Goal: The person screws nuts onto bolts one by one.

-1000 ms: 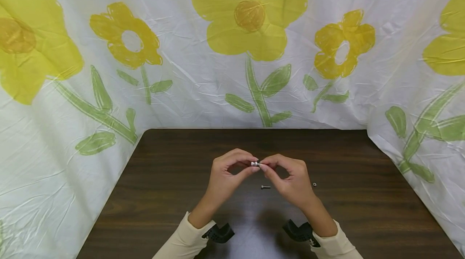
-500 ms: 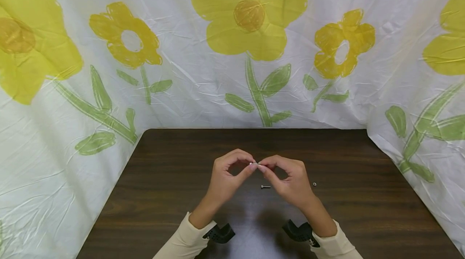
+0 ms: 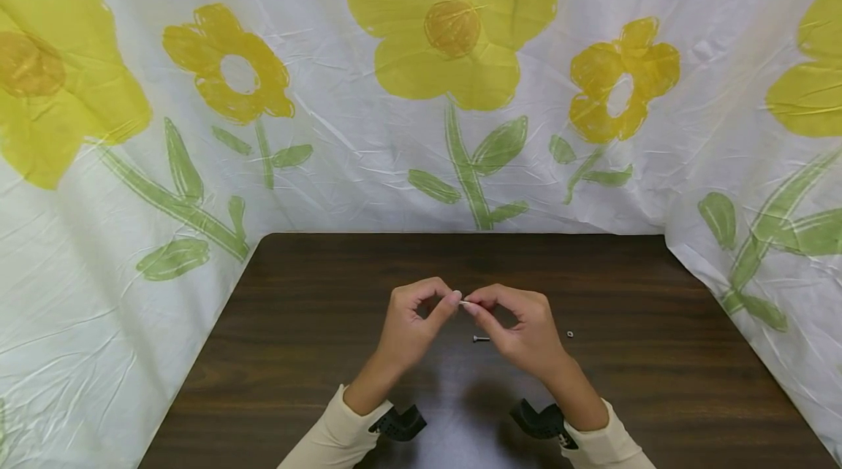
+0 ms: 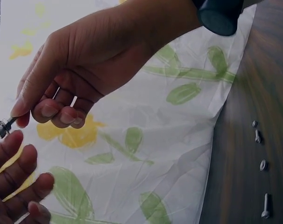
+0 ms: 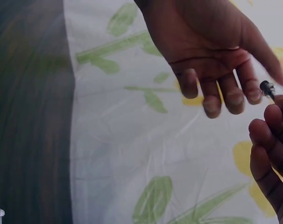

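Observation:
In the head view, my right hand (image 3: 529, 326) pinches the shank of a small metal bolt (image 3: 463, 302) between thumb and forefinger, held up over the table. Opposite it, my left hand (image 3: 408, 326) has thumb and forefinger around the head end, hiding most of it there. The left wrist view shows the bolt's wide end (image 4: 1, 129) with a ring-like part on it, right beside the left forefinger. From the right wrist, the wide end (image 5: 267, 87) sits between the left thumb and forefinger. The other left fingers are loosely bent.
A second bolt (image 3: 481, 339) lies on the dark wooden table (image 3: 316, 352) below the hands, and a nut (image 3: 569, 334) lies farther right. Several small pieces, among them another bolt-like one (image 4: 257, 136), show in the left wrist view. A flowered curtain (image 3: 342, 162) surrounds the table.
Left thumb has slid up across the bolt's head, which was plainly visible a second ago and is now mostly covered. Both hands have dipped slightly; the right still pinches the shank.

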A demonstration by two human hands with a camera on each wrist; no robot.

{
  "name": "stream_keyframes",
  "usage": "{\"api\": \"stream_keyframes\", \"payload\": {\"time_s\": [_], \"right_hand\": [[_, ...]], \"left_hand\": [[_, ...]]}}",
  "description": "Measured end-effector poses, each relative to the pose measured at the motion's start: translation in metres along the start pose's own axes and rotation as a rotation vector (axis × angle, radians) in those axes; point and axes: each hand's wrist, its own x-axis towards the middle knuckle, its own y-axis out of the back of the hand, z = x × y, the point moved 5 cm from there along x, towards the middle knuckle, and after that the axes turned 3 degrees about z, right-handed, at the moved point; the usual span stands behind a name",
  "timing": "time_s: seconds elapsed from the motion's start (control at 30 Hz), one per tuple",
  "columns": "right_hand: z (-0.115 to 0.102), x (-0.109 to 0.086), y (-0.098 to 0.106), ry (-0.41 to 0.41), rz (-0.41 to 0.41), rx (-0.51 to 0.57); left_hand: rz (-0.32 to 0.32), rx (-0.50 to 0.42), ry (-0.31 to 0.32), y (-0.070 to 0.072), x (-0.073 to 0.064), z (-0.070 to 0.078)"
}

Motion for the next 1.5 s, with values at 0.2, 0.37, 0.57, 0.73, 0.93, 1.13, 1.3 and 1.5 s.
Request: {"api": "stream_keyframes", "payload": {"time_s": [0.2, 0.37, 0.57, 0.73, 0.93, 1.13, 1.3, 1.5], "right_hand": [[0.002, 0.000, 0.007, -0.007, 0.043, -0.028], [0.002, 0.002, 0.010, -0.027, 0.051, -0.027], [0.002, 0.002, 0.010, -0.045, 0.026, -0.008], [0.001, 0.002, 0.009, -0.030, 0.026, -0.001], [0.001, 0.002, 0.006, -0.013, 0.031, -0.018], [0.001, 0.002, 0.003, 0.005, 0.028, -0.020], [0.000, 0.001, 0.001, 0.014, 0.014, -0.012], [0.000, 0.001, 0.000, 0.009, 0.011, -0.027]], "left_hand": [[-0.017, -0.024, 0.013, 0.001, 0.006, 0.019], [-0.014, -0.021, -0.039, 0.003, 0.008, 0.023], [-0.022, -0.021, -0.070, 0.001, 0.003, 0.004], [-0.018, -0.017, -0.059, 0.001, 0.002, -0.001], [-0.007, 0.005, -0.026, 0.000, 0.001, -0.003], [-0.002, 0.014, -0.012, -0.001, 0.000, -0.001], [-0.013, 0.001, -0.016, 0.000, 0.007, 0.021], [-0.027, -0.037, 0.017, 0.000, 0.010, 0.029]]}}
